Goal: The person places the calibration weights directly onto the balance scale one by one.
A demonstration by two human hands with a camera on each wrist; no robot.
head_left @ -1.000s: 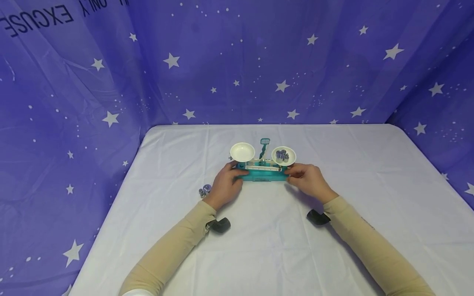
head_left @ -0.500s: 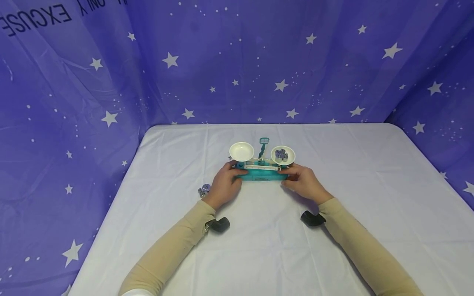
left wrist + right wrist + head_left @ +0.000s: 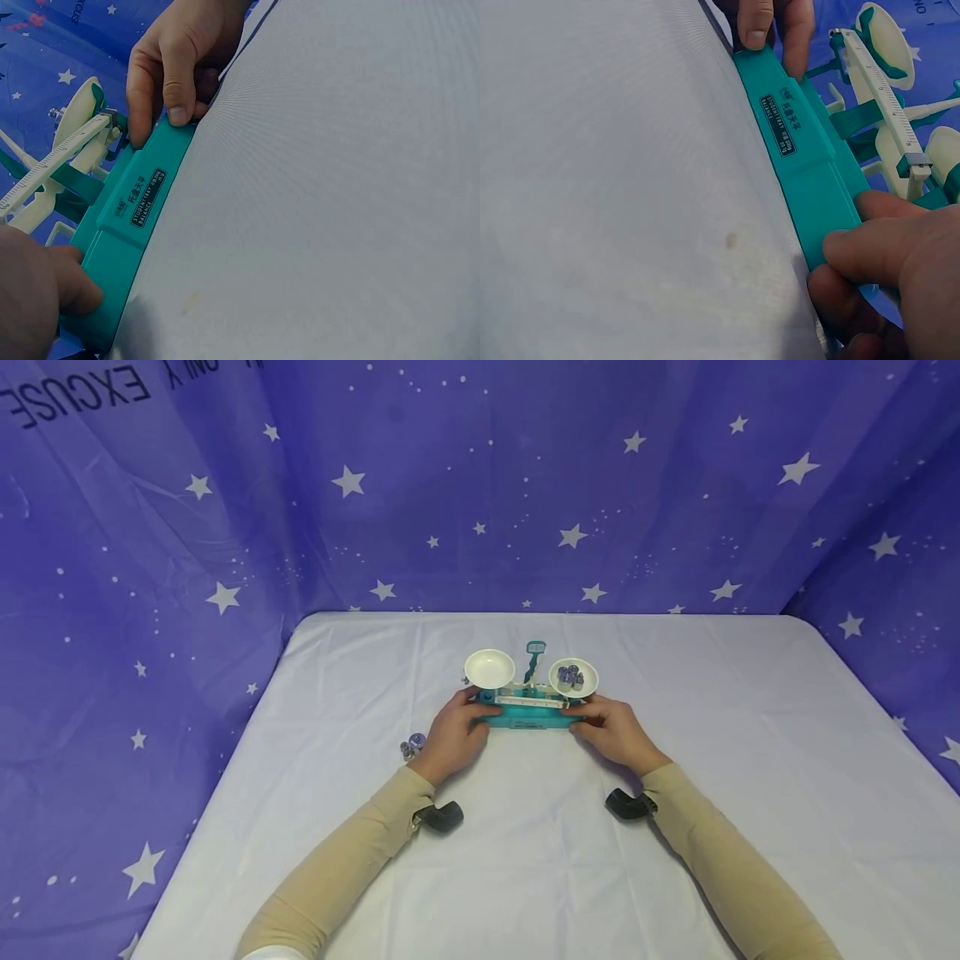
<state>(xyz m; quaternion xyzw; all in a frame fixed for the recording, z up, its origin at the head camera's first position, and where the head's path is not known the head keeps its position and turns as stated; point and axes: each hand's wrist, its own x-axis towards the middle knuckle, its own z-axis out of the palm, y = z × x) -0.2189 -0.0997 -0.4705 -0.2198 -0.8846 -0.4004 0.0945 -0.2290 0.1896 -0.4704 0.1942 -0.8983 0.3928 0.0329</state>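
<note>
A teal student tray balance (image 3: pixel 528 713) stands on the white-covered table in the head view. My left hand (image 3: pixel 455 737) grips the left end of its base, thumb on the front face. At the other end my right hand (image 3: pixel 618 733) pinches the base between thumb and fingers. The left white pan (image 3: pixel 490 669) holds nothing. Several small metal weights (image 3: pixel 571 677) sit together in the right pan (image 3: pixel 594 680). Both wrist views show the label (image 3: pixel 148 196) on the base, the ruled beam (image 3: pixel 885 97), and both hands on the ends.
Several loose metal weights (image 3: pixel 414 744) lie on the white tablecloth (image 3: pixel 540 860) left of my left hand. Black curved pieces (image 3: pixel 442 817) stick out at each wrist. A purple starry curtain (image 3: pixel 465 485) closes off the back and sides.
My right hand has shifted slightly left along the base's right end, its forearm following. My left hand keeps its hold, and the balance stays in nearly the same place.
</note>
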